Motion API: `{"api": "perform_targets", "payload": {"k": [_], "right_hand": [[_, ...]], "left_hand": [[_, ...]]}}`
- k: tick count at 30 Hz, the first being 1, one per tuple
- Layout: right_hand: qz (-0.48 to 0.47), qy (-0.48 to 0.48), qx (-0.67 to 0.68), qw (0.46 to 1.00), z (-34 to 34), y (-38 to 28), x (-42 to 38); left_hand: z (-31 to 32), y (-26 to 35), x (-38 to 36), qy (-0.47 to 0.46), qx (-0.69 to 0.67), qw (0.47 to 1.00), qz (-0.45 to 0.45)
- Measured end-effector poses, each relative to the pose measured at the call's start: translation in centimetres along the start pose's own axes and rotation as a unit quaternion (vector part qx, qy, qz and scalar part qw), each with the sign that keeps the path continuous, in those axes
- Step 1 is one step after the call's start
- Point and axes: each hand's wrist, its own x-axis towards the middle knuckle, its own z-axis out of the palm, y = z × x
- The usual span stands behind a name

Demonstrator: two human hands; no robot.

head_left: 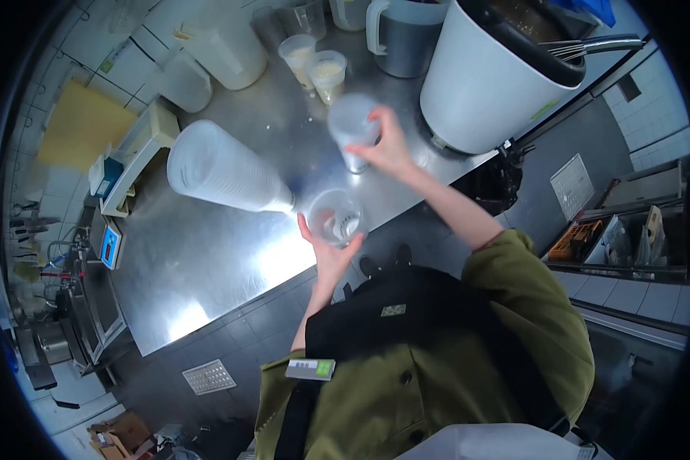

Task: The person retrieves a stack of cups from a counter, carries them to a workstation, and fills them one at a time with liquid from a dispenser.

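Note:
My left hand (331,253) is wrapped round the lower side of a clear plastic cup (337,215) near the counter's front edge. Farther forward, my right hand (387,146) grips another clear cup (353,121) by its side, thumb and fingers around it. Both cups look empty. To the left stands a tall nested stack of clear cups (222,167) on the steel counter (199,261). Beyond my right hand are two cups with pale contents, one (328,75) in front of the other (299,55).
A large white container (487,84) with a black rim and a whisk (590,47) stands at the right. Pitchers, one dark-filled (410,42), line the back. A blue scale (110,245) and a white shelf unit (142,157) are at the left.

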Motion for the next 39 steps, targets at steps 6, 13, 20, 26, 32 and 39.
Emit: {"api": "perform_targets", "payload": {"k": [6, 13, 20, 26, 32, 39], "right_hand": [[0.063, -0.060, 0.020, 0.996, 0.9, -1.3, -1.0], [-0.068, -0.072, -0.075, 0.992, -9.1, -3.2, -2.4], [0.018, -0.067, -0.179, 0.981, -31.6, 4.2, -5.0], [-0.006, -0.347, -0.168, 0.923, -32.3, 11.1, -3.6], [-0.257, -0.073, -0.201, 0.943, -31.2, 13.8, -10.0], [-0.286, -0.076, -0.134, 0.946, -30.7, 16.3, -11.6]], "left_hand": [[0.6, 0.1, -1.5, -0.023, -0.033, 0.999, -0.014], [7.4, 1.5, -1.0, -0.079, -0.122, 0.987, 0.073], [24.1, 1.7, -0.7, -0.339, 0.061, 0.939, 0.013], [35.3, -2.4, -0.2, -0.308, 0.055, 0.949, -0.050], [35.8, -1.0, 0.5, -0.258, 0.042, 0.964, -0.054], [36.0, -1.1, 0.0, -0.227, 0.035, 0.970, -0.083]]}}
